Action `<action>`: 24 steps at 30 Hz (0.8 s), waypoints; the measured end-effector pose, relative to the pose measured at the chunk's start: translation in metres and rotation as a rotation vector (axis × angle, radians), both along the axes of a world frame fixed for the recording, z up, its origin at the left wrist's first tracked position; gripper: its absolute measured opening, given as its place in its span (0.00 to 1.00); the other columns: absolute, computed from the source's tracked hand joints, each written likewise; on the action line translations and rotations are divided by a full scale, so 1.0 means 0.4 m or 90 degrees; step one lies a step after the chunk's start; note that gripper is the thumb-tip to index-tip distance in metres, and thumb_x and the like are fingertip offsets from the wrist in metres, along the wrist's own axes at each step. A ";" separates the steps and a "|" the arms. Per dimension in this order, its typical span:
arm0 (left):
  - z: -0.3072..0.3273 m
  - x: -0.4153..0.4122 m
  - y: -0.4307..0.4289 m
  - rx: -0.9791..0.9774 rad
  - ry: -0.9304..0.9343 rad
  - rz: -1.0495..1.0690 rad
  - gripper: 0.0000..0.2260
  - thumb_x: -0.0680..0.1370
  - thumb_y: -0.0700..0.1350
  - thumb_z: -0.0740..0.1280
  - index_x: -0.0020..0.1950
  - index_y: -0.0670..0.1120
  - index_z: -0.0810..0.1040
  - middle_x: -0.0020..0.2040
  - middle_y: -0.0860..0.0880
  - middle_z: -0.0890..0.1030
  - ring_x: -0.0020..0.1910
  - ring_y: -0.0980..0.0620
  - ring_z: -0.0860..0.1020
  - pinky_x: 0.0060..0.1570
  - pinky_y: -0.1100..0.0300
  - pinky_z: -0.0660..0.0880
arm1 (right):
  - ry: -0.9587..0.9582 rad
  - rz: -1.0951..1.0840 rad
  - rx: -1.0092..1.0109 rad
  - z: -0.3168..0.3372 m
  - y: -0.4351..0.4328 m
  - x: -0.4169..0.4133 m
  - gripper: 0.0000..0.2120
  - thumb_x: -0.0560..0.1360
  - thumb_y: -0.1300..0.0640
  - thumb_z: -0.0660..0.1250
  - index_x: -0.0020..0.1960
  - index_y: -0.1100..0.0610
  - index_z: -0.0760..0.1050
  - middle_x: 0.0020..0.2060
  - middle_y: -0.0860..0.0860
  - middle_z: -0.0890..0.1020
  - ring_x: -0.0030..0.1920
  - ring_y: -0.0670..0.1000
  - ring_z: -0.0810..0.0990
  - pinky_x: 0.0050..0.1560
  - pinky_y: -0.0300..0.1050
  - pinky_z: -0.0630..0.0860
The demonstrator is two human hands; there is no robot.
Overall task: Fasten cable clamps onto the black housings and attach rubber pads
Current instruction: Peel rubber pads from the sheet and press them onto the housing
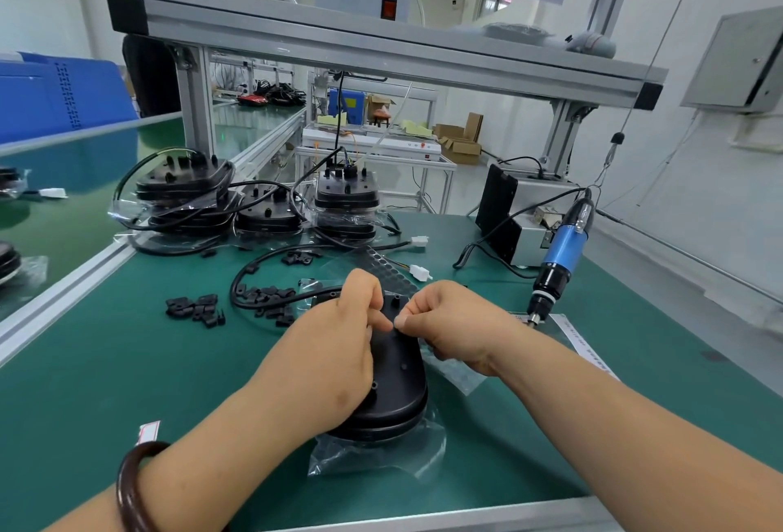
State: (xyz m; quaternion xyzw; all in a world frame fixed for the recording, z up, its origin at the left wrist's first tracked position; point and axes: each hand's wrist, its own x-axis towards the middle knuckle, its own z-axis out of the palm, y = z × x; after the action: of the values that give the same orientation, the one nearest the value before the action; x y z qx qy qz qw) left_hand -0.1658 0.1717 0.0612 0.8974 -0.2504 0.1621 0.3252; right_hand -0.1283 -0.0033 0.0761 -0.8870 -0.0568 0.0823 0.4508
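Centre of the green worktop [127,362]: a black oval plastic housing [398,387] lies flat on an open clear plastic bag [373,455]. Both hands are over its far end. The left hand [343,345] has its grip closed, thumb and forefinger tips together. Whatever sits between them is too small to make out. The right hand [453,328] meets it fingertip to fingertip, its grip curled round a clear plastic sheet [455,377] that trails out beneath the palm.

At 12 o'clock, just past the hands, lies a translucent sheet of small round rubber pads [390,273]. At 10 o'clock small black cable clamps [197,310] lie loose in a scatter.

Farther out, at 11 and 12 o'clock, more black housings in clear bags are stacked [182,188], cables looping round them. At 2 o'clock a blue electric screwdriver [563,251] hangs tip-down. At far 9 o'clock stands a blue plastic crate [63,95], its contents hidden.
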 end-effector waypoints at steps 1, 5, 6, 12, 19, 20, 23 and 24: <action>0.001 0.000 -0.001 0.012 0.001 -0.004 0.15 0.76 0.36 0.57 0.48 0.56 0.56 0.51 0.59 0.80 0.47 0.56 0.76 0.47 0.54 0.74 | -0.002 0.000 0.001 0.000 0.000 0.000 0.10 0.74 0.63 0.64 0.34 0.58 0.74 0.26 0.52 0.64 0.28 0.50 0.58 0.29 0.43 0.56; 0.000 0.004 -0.001 0.061 0.006 -0.005 0.15 0.76 0.37 0.56 0.46 0.57 0.55 0.53 0.58 0.81 0.46 0.51 0.78 0.45 0.50 0.76 | -0.002 0.001 0.000 0.003 0.000 -0.003 0.09 0.73 0.64 0.64 0.34 0.61 0.76 0.24 0.50 0.65 0.26 0.49 0.58 0.27 0.41 0.57; 0.001 0.005 -0.001 0.073 0.007 -0.007 0.15 0.76 0.37 0.56 0.46 0.56 0.55 0.53 0.58 0.81 0.46 0.51 0.78 0.45 0.50 0.76 | -0.004 0.004 -0.002 0.005 0.001 -0.004 0.07 0.73 0.65 0.63 0.37 0.62 0.77 0.24 0.51 0.65 0.26 0.49 0.58 0.27 0.41 0.57; 0.008 0.012 0.001 0.118 0.022 -0.027 0.13 0.75 0.38 0.56 0.45 0.55 0.55 0.54 0.57 0.80 0.47 0.48 0.77 0.46 0.49 0.76 | -0.001 0.002 -0.012 0.012 0.004 -0.008 0.16 0.73 0.66 0.64 0.28 0.56 0.72 0.20 0.46 0.68 0.24 0.47 0.61 0.24 0.37 0.60; 0.012 0.015 0.000 0.153 0.020 -0.054 0.14 0.71 0.36 0.54 0.45 0.54 0.55 0.53 0.55 0.81 0.46 0.47 0.75 0.45 0.48 0.74 | -0.039 -0.056 -0.088 0.037 0.005 -0.012 0.20 0.77 0.53 0.65 0.27 0.53 0.78 0.22 0.49 0.72 0.24 0.52 0.67 0.23 0.38 0.64; 0.010 0.015 0.001 0.146 0.019 -0.055 0.14 0.71 0.36 0.54 0.46 0.54 0.55 0.55 0.57 0.80 0.47 0.48 0.75 0.46 0.49 0.74 | -0.053 -0.073 -0.101 0.040 0.005 -0.012 0.18 0.78 0.52 0.64 0.31 0.54 0.80 0.24 0.50 0.74 0.25 0.53 0.70 0.23 0.38 0.68; 0.003 0.016 0.007 0.103 0.016 -0.044 0.15 0.73 0.35 0.54 0.47 0.55 0.55 0.53 0.59 0.79 0.48 0.52 0.75 0.50 0.52 0.75 | -0.070 -0.117 -0.082 0.042 -0.004 -0.004 0.16 0.78 0.53 0.63 0.37 0.60 0.81 0.31 0.48 0.79 0.30 0.52 0.76 0.34 0.49 0.77; 0.001 0.016 0.009 0.077 0.018 -0.036 0.15 0.74 0.35 0.54 0.48 0.55 0.56 0.52 0.59 0.79 0.49 0.54 0.75 0.51 0.52 0.75 | -0.062 -0.124 -0.063 0.040 -0.007 -0.002 0.16 0.78 0.54 0.63 0.39 0.61 0.81 0.31 0.48 0.80 0.31 0.52 0.77 0.37 0.50 0.78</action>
State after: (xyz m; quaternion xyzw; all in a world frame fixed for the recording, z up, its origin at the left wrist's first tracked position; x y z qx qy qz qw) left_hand -0.1594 0.1754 0.0615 0.9100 -0.2806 0.1246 0.2786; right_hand -0.1291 -0.0060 0.0920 -0.9125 0.0120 -0.0027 0.4090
